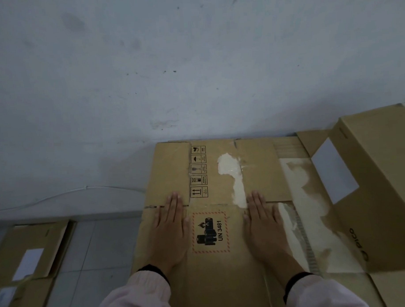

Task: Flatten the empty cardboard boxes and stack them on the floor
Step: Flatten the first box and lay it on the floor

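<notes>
A flattened brown cardboard box (209, 176) with a UN 3481 battery label and handling symbols lies on the floor against the wall, on top of other flattened cardboard. My left hand (171, 228) lies flat, palm down, on it to the left of the label. My right hand (266, 227) lies flat, palm down, to the right of the label, beside a torn white patch. Both hands hold nothing; the fingers are extended and close together. A larger flattened box (370, 193) with a white sticker lies under and to the right.
The grey wall (148, 63) stands right behind the stack. Another brown box (32, 251) with a white label sits at the lower left on the grey tiled floor (104, 248). A thin white cable (83, 189) runs along the wall's base at left.
</notes>
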